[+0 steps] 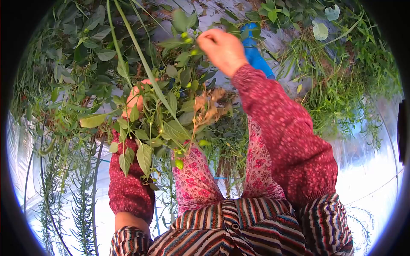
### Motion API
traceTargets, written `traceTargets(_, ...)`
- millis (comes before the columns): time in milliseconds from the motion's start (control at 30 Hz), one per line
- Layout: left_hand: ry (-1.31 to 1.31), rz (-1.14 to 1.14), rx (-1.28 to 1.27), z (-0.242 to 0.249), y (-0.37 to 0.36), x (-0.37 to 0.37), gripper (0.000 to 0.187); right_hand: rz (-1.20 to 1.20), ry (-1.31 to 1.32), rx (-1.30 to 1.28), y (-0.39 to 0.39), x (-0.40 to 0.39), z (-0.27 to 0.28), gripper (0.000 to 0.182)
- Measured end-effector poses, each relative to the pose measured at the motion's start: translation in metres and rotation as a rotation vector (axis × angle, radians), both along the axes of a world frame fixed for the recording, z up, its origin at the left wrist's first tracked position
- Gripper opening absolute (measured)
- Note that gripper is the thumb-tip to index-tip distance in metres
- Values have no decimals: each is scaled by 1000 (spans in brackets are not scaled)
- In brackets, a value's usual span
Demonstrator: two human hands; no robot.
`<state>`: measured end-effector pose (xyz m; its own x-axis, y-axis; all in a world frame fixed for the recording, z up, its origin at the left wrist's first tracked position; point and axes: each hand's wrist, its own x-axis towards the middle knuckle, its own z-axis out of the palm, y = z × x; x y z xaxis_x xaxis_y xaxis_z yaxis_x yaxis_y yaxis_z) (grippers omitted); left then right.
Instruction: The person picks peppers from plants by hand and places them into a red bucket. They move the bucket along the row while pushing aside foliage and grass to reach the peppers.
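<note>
My right hand (223, 50) is raised at the top middle, its fingers curled together beside several small green peppers (188, 39) on a leafy stem. Whatever lies inside those fingers is hidden. Lower down on the left, my left hand (134, 102) is partly covered by leaves, with its fingers closed around the stems of a pepper plant (171, 100). Another small green pepper (179, 164) hangs low on this plant, over my left trouser leg. A dry brown sprig (207, 109) stands among the green leaves.
Dense foliage (77, 47) fills the left side. Grass and weeds (316, 81) grow on the right over pale ground sheeting. A long green stalk (143, 55) crosses in front of the plant. A blue boot-like thing (256, 57) lies behind my right wrist. Translucent plastic sheeting (367, 170) borders the area.
</note>
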<state>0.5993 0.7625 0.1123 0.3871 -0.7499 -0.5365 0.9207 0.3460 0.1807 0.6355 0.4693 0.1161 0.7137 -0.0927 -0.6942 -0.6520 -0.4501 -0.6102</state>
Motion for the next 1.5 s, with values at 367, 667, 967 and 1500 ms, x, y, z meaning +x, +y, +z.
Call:
traceTargets(367, -260, -188, 260, -70, 56, -44, 40, 464, 89, 267, 75, -3, -7, 22)
traceTargets(667, 558, 200, 42, -89, 26, -42, 34, -572, 618, 710, 68, -25, -11, 16)
traceTargets(967, 407, 13, 269, -53, 32, -35, 34, -1046, 218, 530, 10, 10, -36, 18)
traceTargets(1500, 266, 143, 303, -15, 33, -23, 34, -711, 417, 869, -54, -8, 77, 16)
